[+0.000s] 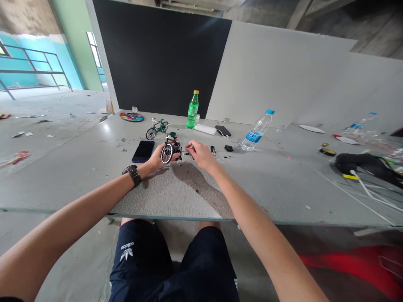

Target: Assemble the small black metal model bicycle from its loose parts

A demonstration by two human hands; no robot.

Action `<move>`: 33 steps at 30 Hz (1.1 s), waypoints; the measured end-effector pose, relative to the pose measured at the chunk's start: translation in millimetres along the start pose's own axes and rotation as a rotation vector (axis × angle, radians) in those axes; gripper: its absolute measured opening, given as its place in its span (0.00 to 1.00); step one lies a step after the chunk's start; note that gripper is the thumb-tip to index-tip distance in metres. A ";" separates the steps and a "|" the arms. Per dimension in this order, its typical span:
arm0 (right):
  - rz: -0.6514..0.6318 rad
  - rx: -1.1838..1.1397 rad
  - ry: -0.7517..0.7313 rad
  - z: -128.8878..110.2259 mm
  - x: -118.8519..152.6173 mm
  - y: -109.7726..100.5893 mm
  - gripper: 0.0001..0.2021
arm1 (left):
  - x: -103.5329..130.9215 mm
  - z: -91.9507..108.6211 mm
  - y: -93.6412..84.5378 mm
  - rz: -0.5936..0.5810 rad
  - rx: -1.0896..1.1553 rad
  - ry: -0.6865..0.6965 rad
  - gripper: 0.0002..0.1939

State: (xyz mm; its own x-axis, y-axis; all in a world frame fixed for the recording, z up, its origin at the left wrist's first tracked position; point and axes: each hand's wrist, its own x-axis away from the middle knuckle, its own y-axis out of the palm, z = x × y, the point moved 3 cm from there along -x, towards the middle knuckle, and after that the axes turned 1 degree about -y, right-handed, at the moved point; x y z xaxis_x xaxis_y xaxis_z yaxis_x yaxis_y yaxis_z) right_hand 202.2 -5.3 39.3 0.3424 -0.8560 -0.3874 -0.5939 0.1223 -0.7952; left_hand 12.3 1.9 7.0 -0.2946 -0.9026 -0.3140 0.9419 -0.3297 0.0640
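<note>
A small black model bicycle with white-rimmed wheels is held just above the table by my left hand, whose fingers wrap behind it. Close to its right side, my right hand has its thumb and fingertips pinched together. A thin piece shows between those fingers and the model, too small to name. Behind my left hand stands a second model bicycle, green, upright on its wheels. A dark phone lies flat to the left of my left wrist. Small black parts lie right of my right hand.
A green soda bottle and a water bottle stand behind. Between them lie a white power bank and a black device. A colourful round palette is far left; a black bundle with cables lies right.
</note>
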 end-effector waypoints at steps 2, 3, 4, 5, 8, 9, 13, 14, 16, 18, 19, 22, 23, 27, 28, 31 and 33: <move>-0.001 0.001 -0.012 -0.7 0.9 1.2 0.09 | -0.1 -0.3 -0.3 -0.008 -0.015 0.007 0.36; 0.003 0.011 -0.023 -0.7 1.1 1.9 0.07 | -0.2 -0.8 -0.6 -0.010 -0.022 0.006 0.36; 0.007 0.023 -0.035 -0.4 1.3 2.6 0.05 | -0.4 -1.1 -0.7 -0.011 -0.031 0.006 0.36; 0.008 0.035 -0.047 -0.2 1.4 3.1 0.04 | -0.6 -1.1 -0.8 -0.010 -0.041 0.007 0.37; 0.011 0.035 -0.074 -0.4 1.6 2.6 0.05 | -0.5 0.8 -0.2 -0.017 -0.068 0.010 0.39; 0.021 0.021 -0.073 -1.0 1.7 1.5 0.03 | -0.3 1.8 0.3 -0.026 -0.070 0.009 0.40; 0.054 0.002 -0.057 -4.7 2.7 -2.1 0.04 | 0.3 3.6 1.5 -0.052 -0.083 0.014 0.40; 0.044 0.007 -0.060 -5.5 3.1 -1.7 0.05 | 0.3 3.1 1.4 -0.054 -0.088 0.013 0.39; 0.016 0.023 -0.085 -6.7 3.9 -0.2 0.05 | -0.2 1.6 1.0 -0.058 -0.089 0.008 0.39; 0.001 0.050 -0.111 -7.0 4.6 0.8 0.02 | -0.7 0.3 0.6 -0.064 -0.079 0.002 0.39; -0.007 0.057 -0.120 -6.9 4.8 0.9 0.03 | -0.8 0.2 0.4 -0.063 -0.073 0.000 0.39; -0.004 0.020 -0.119 -7.1 4.5 -1.3 0.05 | -0.6 1.3 0.1 -0.051 -0.055 -0.015 0.39; 0.010 -0.006 -0.108 -7.5 4.2 -2.7 0.04 | -0.3 2.0 0.3 -0.049 -0.050 -0.021 0.39; 0.056 -0.034 -0.032 -9.2 3.3 -6.2 0.05 | 1.4 3.7 3.0 -0.094 -0.047 -0.027 0.37; 0.050 -0.021 -0.023 -9.1 3.3 -5.9 0.07 | 1.5 3.6 3.5 -0.109 -0.053 -0.020 0.37; 0.025 0.024 -0.049 -5.7 3.5 -3.6 0.05 | 1.1 2.5 2.9 -0.109 -0.073 -0.007 0.37; -0.001 0.037 -0.078 -1.0 3.1 -2.0 0.04 | 1.0 2.4 1.4 -0.085 -0.060 -0.021 0.37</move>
State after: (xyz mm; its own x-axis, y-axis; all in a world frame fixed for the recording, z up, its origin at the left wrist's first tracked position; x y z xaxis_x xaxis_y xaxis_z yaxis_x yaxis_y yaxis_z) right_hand 203.7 -8.7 40.2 0.3995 -0.8147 -0.4203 -0.5667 0.1409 -0.8118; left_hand 13.0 -0.1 9.1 -0.3770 -0.8777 -0.2960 0.9210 -0.3892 -0.0189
